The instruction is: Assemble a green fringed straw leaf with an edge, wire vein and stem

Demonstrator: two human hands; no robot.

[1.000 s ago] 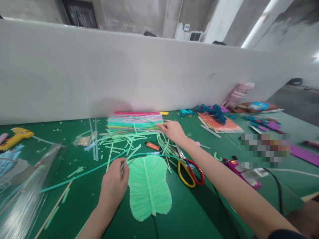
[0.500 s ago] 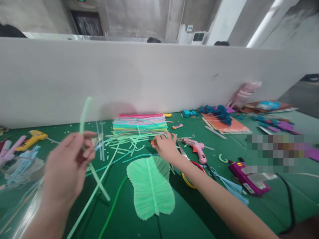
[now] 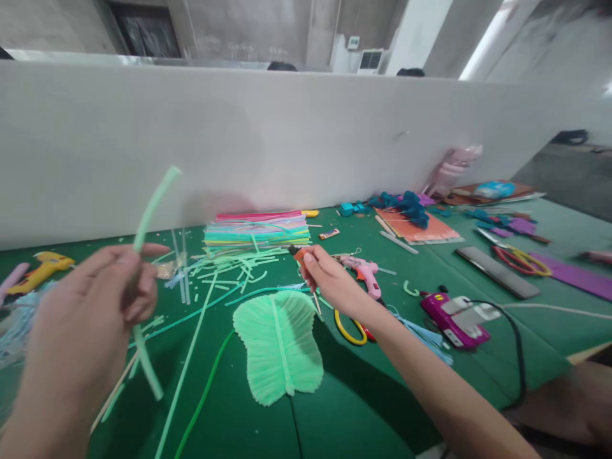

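Observation:
My left hand [image 3: 102,299] is closed around a light green pipe cleaner [image 3: 155,201], held up above the table; its top bends right and its lower end pokes out below my fingers. In my right hand [image 3: 325,271] is a small orange lighter [image 3: 299,254] with a dark top, gripped between thumb and fingers. Just below that hand lies a light green leaf shape [image 3: 280,350] of fuzzy strips with a centre rib. Cut green pipe cleaner pieces [image 3: 239,271] are scattered between the hands, in front of a stack of coloured pipe cleaners [image 3: 258,233].
A pink glue gun [image 3: 367,273] and yellow-and-red-handled scissors [image 3: 351,328] lie beside my right forearm. Farther right are a magenta power strip [image 3: 452,322] with a cable and a dark phone-like slab [image 3: 497,273]. At left is a yellow glue gun [image 3: 45,271]. A white partition [image 3: 287,140] stands behind.
My right hand has picked up the orange lighter and raised it slightly. My left hand has shifted left and down in view, still holding the pipe cleaner. The view has turned a little right.

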